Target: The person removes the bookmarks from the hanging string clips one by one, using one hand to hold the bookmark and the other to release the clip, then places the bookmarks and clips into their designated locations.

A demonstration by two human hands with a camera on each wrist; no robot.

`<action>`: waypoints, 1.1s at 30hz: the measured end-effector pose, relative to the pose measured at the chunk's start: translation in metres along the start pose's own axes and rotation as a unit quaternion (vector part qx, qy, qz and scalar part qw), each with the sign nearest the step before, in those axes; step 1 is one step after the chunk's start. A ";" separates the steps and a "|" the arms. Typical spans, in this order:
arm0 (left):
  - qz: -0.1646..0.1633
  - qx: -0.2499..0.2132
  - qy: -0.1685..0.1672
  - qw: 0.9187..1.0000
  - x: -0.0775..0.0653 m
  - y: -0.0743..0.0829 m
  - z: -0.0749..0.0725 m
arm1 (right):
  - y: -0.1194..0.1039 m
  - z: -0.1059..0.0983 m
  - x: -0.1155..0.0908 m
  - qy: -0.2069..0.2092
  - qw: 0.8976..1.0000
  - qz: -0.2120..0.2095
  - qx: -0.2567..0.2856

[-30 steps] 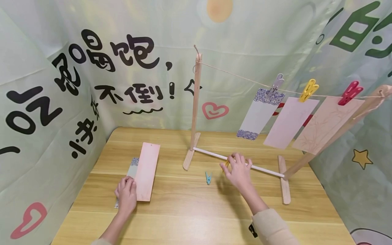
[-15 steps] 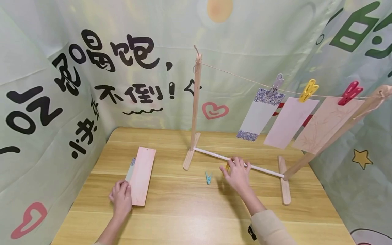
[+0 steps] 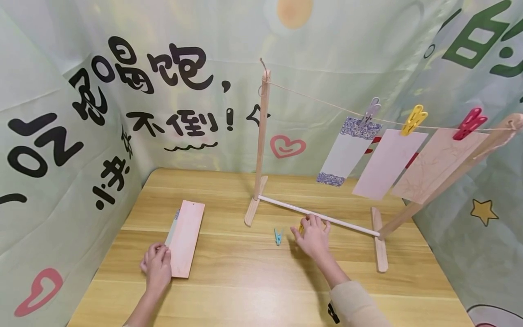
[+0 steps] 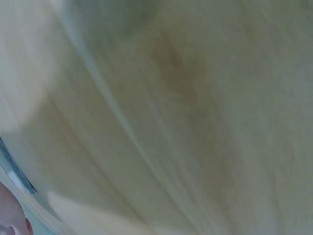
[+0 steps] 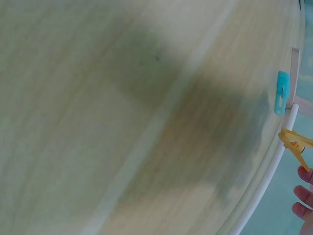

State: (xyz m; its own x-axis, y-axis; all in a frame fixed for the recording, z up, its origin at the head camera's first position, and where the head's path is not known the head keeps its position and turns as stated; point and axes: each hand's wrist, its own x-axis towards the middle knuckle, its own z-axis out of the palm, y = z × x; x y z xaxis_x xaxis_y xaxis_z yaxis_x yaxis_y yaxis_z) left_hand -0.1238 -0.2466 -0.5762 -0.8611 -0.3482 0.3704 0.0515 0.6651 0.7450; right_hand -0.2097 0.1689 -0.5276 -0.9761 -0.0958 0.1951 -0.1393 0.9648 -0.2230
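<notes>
My left hand (image 3: pixel 157 267) grips the left edge of a pink paper bookmark (image 3: pixel 187 240) with a hole near its top, at the table's left. A blue-and-white patterned bookmark (image 3: pixel 173 227) shows as a strip beneath it; the rest is covered. In the left wrist view, only a bit of the hand and a dark patterned edge show. My right hand (image 3: pixel 314 236) pinches a yellow clothespin (image 5: pixel 295 144), partly hidden by fingers in the head view, just in front of the stand's white rod (image 3: pixel 347 224). A light-blue clothespin (image 3: pixel 278 237) lies left of that hand.
A wooden stand (image 3: pixel 263 136) carries a string with three hanging bookmarks: blue-and-white (image 3: pixel 343 152), pale pink (image 3: pixel 388 165) and peach (image 3: pixel 441 168). Purple (image 3: pixel 370 112), yellow (image 3: pixel 414 120) and red (image 3: pixel 470 123) clothespins hold them. Printed cloth (image 3: pixel 184 27) encloses the wooden table (image 3: pixel 245 281).
My left hand has moved left and toward me, drawing the pink bookmark further over the patterned one. My right hand, with the yellow clothespin, has come slightly toward me.
</notes>
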 end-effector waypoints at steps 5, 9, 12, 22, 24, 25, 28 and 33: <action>-0.016 0.013 -0.012 1.000 0.001 -0.004 -0.001 | -0.001 0.005 -0.001 -0.005 1.000 0.008 0.004; -0.019 0.017 -0.012 1.000 0.001 -0.007 -0.001 | -0.002 0.009 -0.002 -0.019 1.000 0.015 0.004; -0.022 0.020 -0.014 0.999 0.002 -0.009 -0.001 | -0.002 0.011 -0.001 -0.025 0.999 0.020 0.006; -0.036 0.057 -0.037 0.997 0.004 -0.012 -0.003 | -0.003 0.016 -0.001 -0.043 0.999 0.032 -0.002; -0.036 0.065 -0.041 0.996 0.004 -0.013 -0.003 | -0.003 0.016 -0.001 -0.044 0.998 0.034 -0.002; -0.036 0.069 -0.041 0.996 0.005 -0.014 -0.003 | -0.003 0.017 -0.001 -0.044 0.998 0.035 -0.001; -0.038 0.082 -0.048 0.995 0.006 -0.016 -0.004 | -0.003 0.019 -0.002 -0.044 0.998 0.037 0.000; -0.035 0.115 -0.071 0.990 0.007 -0.018 -0.004 | -0.002 0.024 -0.002 -0.044 0.998 0.044 -0.005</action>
State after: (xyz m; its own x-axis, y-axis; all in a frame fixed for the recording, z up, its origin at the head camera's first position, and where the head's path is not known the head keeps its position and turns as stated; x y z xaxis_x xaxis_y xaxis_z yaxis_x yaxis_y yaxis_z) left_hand -0.1289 -0.2639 -0.5846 -0.9222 -0.3119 0.2284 -0.1120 0.7810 0.6144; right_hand -0.2110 0.1611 -0.5501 -0.9953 -0.0317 0.0913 -0.0518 0.9726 -0.2267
